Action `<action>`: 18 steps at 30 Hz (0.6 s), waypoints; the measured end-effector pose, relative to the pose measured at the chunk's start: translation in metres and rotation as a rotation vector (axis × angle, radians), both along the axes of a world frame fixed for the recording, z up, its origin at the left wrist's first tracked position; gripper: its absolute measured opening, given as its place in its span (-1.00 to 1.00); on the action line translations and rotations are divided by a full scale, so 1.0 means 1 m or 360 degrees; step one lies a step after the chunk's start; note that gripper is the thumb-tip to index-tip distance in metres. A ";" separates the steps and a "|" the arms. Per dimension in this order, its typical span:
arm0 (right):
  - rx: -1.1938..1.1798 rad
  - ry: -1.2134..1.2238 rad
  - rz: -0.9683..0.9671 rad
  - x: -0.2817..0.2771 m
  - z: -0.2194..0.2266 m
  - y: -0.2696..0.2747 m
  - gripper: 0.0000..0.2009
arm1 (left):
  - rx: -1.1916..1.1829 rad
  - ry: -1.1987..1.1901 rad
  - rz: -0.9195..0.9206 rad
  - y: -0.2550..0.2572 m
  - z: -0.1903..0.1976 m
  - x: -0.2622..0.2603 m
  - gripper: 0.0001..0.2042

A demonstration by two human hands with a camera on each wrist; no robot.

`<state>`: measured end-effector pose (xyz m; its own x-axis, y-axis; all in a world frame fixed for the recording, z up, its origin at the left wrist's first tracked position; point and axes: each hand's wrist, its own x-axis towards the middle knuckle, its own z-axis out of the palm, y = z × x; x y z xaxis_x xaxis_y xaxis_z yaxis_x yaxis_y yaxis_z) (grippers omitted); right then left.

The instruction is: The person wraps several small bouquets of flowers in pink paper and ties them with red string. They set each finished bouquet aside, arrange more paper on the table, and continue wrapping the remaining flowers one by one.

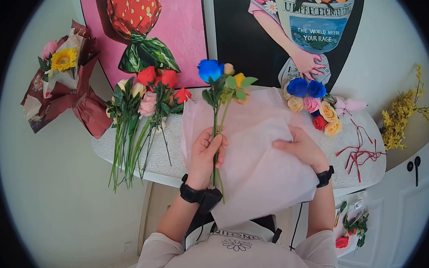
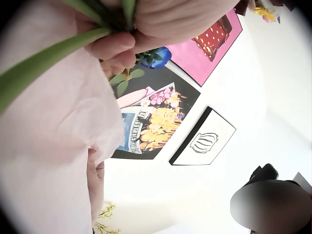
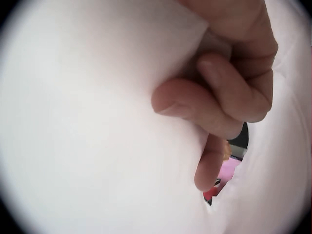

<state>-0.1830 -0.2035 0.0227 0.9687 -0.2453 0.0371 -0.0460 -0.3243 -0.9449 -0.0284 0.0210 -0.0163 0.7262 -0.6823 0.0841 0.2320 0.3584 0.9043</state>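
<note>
In the head view my left hand [image 1: 205,151] grips the green stems of a blue rose [image 1: 210,71] and a sprig with small yellow-orange flowers [image 1: 238,80], held upright with the blooms above the fist. Thin stem ends [image 1: 221,188] stick out below it. A large sheet of pale pink wrapping paper [image 1: 258,168] spreads beside these stems and hangs toward my body. My right hand [image 1: 304,147] holds the sheet's right side. Close up in the right wrist view, curled fingers [image 3: 229,92] pinch the paper [image 3: 97,122].
Red, pink and cream flowers [image 1: 147,105] lie on the left of the white table [image 1: 100,146]. Blue, peach and pink roses [image 1: 312,104] lie behind at right, near red cords [image 1: 360,155]. A wrapped bouquet [image 1: 67,81] stands far left; two pictures [image 1: 192,34] lean behind.
</note>
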 end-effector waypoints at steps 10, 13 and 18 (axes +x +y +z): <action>0.0339 -0.0374 -0.0810 0.013 -0.008 -0.022 -0.56 | -0.0370 -0.0185 0.0255 0.033 0.039 -0.007 -0.78; 0.0009 -0.0398 -0.0849 0.018 -0.033 -0.031 -0.54 | -0.0417 -0.0168 0.0302 0.045 0.045 -0.004 -0.75; 0.0190 -0.0460 -0.0835 0.018 -0.014 -0.031 -0.55 | -0.0372 -0.0281 0.0571 0.084 0.055 0.009 -0.75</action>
<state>-0.1652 -0.2342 0.0091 0.6723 -0.7057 0.2235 0.0930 -0.2190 -0.9713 -0.0196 0.1054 0.0383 0.8735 -0.3388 0.3496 -0.0943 0.5868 0.8042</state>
